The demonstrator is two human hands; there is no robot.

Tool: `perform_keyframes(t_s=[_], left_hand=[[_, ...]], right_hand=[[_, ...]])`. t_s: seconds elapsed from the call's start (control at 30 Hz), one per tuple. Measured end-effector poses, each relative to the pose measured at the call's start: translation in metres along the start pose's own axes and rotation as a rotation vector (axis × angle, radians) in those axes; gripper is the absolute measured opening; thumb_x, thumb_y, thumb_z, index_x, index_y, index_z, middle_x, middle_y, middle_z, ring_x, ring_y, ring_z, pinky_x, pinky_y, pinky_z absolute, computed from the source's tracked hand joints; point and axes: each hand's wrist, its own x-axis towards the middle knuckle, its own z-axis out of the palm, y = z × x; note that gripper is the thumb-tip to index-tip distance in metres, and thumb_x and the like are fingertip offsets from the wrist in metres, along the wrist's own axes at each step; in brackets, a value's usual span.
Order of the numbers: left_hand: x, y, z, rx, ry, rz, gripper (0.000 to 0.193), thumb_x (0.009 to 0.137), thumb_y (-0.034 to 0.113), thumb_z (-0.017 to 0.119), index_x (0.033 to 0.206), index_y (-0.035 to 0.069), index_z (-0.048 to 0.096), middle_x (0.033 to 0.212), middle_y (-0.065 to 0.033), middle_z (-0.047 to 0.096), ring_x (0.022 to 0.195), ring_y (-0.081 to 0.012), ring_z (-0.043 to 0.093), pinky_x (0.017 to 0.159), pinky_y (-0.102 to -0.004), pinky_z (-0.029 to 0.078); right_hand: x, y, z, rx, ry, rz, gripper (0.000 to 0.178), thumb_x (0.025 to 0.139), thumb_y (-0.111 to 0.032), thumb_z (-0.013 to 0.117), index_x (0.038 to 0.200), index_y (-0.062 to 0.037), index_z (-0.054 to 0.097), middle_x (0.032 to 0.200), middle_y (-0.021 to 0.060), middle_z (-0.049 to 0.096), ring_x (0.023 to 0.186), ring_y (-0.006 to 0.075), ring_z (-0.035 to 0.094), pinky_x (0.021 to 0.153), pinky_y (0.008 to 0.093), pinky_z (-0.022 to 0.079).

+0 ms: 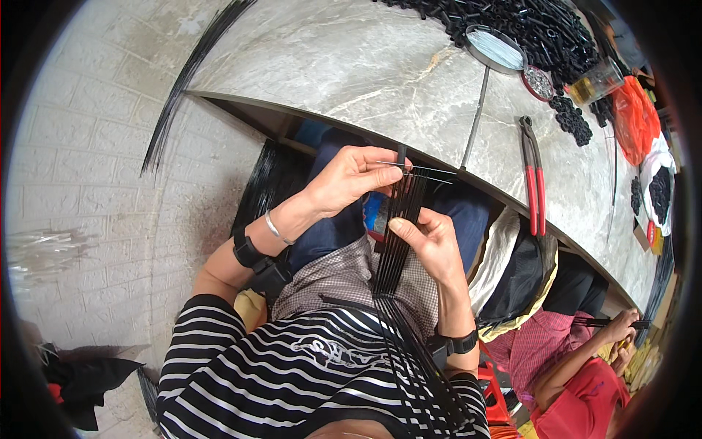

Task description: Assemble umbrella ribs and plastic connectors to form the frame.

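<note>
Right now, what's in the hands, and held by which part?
A bundle of thin black strands: the left hand pinches it near its upper end; the right hand holds it slightly lower, thumb across the front.

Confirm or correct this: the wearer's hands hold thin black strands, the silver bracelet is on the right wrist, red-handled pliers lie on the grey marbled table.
Wrong side: the head view shows the silver bracelet on the left wrist. The left hand and right hand do hold thin black strands, and the red-handled pliers lie on the grey marbled table.
</note>
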Motion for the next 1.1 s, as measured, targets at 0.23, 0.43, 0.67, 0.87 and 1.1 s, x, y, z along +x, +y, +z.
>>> perform_keyframes(t_s=[0.23, 0.43, 0.67, 0.87, 1.1], left_hand=[[-0.001, -0.005, 0.000, 0.057, 0.009, 0.094, 0.024, 0.092, 0.008, 0.060, 0.113, -0.001, 0.064, 0.102, -0.0063, 0.067, 0.092, -0.0114, 0.062, 0.078, -0.0255, 0.051], [-0.006, -0.005, 0.005, 0.020, 0.043, 0.153, 0.026, 0.091, 0.011, 0.063, 0.113, -0.003, 0.064, 0.100, -0.0058, 0.067, 0.088, -0.0096, 0.061, 0.080, -0.0241, 0.050], [-0.011, 0.002, 0.008, 0.071, 0.017, 0.169, 0.027, 0.092, 0.009, 0.061, 0.116, -0.002, 0.062, 0.106, -0.0063, 0.067, 0.096, -0.0114, 0.061, 0.087, -0.0269, 0.050], [-0.012, -0.004, 0.009, 0.019, 0.037, 0.181, 0.027, 0.092, 0.009, 0.061, 0.116, -0.003, 0.061, 0.106, -0.0072, 0.066, 0.096, -0.0112, 0.061, 0.087, -0.0258, 0.049], [-0.009, -0.016, -0.004, -0.266, -0.121, 0.129, 0.027, 0.092, 0.006, 0.059, 0.117, -0.003, 0.061, 0.107, -0.0084, 0.066, 0.098, -0.0124, 0.061, 0.089, -0.0269, 0.049]], right_hand=[[0.002, 0.001, -0.002, -0.041, -0.010, -0.038, 0.016, 0.085, -0.015, 0.071, 0.093, -0.0006, 0.069, 0.073, -0.0023, 0.064, 0.066, 0.0040, 0.053, 0.060, 0.0226, 0.044], [-0.001, -0.012, -0.007, -0.075, -0.070, 0.190, 0.020, 0.084, -0.016, 0.072, 0.095, -0.0002, 0.067, 0.072, -0.0021, 0.062, 0.064, 0.0015, 0.051, 0.054, 0.0179, 0.040], [0.002, -0.019, 0.003, -0.027, 0.142, -0.134, 0.017, 0.085, -0.011, 0.070, 0.097, 0.0005, 0.064, 0.065, -0.0039, 0.058, 0.051, 0.0005, 0.044, 0.044, 0.0186, 0.034], [0.006, -0.015, -0.001, -0.079, 0.098, -0.088, 0.013, 0.087, -0.012, 0.067, 0.089, 0.0010, 0.067, 0.061, -0.0033, 0.056, 0.047, 0.0012, 0.043, 0.043, 0.0187, 0.032], [0.008, -0.012, -0.002, 0.052, 0.046, -0.050, 0.012, 0.086, -0.010, 0.068, 0.090, 0.0010, 0.068, 0.062, -0.0021, 0.058, 0.046, 0.0027, 0.046, 0.041, 0.0187, 0.035]])
